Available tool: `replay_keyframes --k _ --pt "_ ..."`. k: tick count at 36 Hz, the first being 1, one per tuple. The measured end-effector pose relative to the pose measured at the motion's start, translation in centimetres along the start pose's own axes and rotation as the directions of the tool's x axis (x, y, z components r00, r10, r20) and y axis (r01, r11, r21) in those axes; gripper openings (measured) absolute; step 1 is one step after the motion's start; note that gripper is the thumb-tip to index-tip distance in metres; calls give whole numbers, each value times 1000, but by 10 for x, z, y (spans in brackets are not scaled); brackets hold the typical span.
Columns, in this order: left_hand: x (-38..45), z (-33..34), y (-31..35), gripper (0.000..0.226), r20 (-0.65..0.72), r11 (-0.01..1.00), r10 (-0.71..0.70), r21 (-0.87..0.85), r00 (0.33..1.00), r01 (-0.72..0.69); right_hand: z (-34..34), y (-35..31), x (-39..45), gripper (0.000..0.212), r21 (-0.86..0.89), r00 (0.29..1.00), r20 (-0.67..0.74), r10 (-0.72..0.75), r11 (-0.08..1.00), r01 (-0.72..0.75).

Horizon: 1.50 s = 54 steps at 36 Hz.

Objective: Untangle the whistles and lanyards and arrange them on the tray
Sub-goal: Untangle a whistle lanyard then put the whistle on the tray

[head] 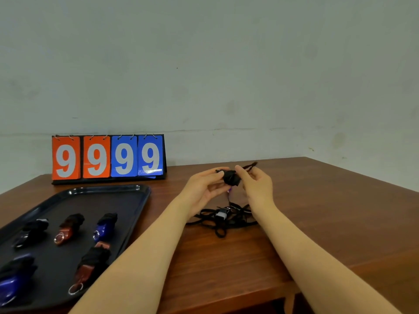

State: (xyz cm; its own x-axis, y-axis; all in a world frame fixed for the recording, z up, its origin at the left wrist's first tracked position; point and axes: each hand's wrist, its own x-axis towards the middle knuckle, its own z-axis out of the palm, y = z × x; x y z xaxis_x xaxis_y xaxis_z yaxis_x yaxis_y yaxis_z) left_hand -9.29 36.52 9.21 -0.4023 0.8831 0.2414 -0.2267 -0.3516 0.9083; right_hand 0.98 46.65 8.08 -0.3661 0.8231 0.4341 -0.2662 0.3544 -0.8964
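Both hands are raised over the table's middle and share a black whistle (230, 177) wrapped in lanyard cord. My left hand (205, 185) grips its left side. My right hand (257, 182) pinches a loop of black cord that blurs up and to the right. Under the hands, on the table, lies a tangle of black lanyards (224, 219) with a grey whistle (221, 214) in it. The dark tray (108, 191) at the left carries several whistles, each bound in its own black cord: black, brown and blue ones.
A flip scoreboard (108, 158) reading 9 9 9 9 stands at the back left against the wall, behind the tray. The wooden table (328, 211) ends at a corner at the far right and at a near edge below my arms.
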Motion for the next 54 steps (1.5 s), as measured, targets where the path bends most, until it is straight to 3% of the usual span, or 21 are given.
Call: replay_keyframes --k 5,13,19,22,24,27,30,36,44,50,54 --pt "-1 5 6 20 -35 962 21 -273 999 -29 2 -4 -1 39 74 995 51 82 994 -86" --pt "-1 15 7 18 -61 936 -33 -351 998 9 -1 -4 -2 24 231 993 35 111 966 -116" --pt "0 15 13 18 -121 859 -45 -511 992 -23 0 0 -1 25 143 989 73 125 981 -134" --pt "1 13 13 20 -177 829 -60 -558 982 -50 4 2 -4 15 -106 988 156 0 994 16" --pt "2 10 10 20 -228 857 -47 -509 973 -77 6 6 -8 12 -261 958 259 -120 947 189" --pt "5 5 5 21 -304 954 26 -276 952 -115 4 13 -9 10 -429 890 378 -255 804 413" --pt "6 3 3 23 -336 991 88 -67 938 -117 0 12 -8 14 -475 857 405 -320 727 496" --pt "7 5 2 16 -336 982 174 129 926 -138 1 8 -9 8 -475 870 303 -389 730 492" --pt "9 9 0 14 -398 989 142 98 906 -112 2 9 -7 6 -488 829 278 -486 672 557" --pt "6 9 -2 21 -327 971 175 212 929 -108 -1 4 -6 10 -441 907 174 -383 793 420" --pt "4 9 0 22 -255 975 147 197 956 -98 -3 -2 -6 10 -331 955 102 -278 896 296"
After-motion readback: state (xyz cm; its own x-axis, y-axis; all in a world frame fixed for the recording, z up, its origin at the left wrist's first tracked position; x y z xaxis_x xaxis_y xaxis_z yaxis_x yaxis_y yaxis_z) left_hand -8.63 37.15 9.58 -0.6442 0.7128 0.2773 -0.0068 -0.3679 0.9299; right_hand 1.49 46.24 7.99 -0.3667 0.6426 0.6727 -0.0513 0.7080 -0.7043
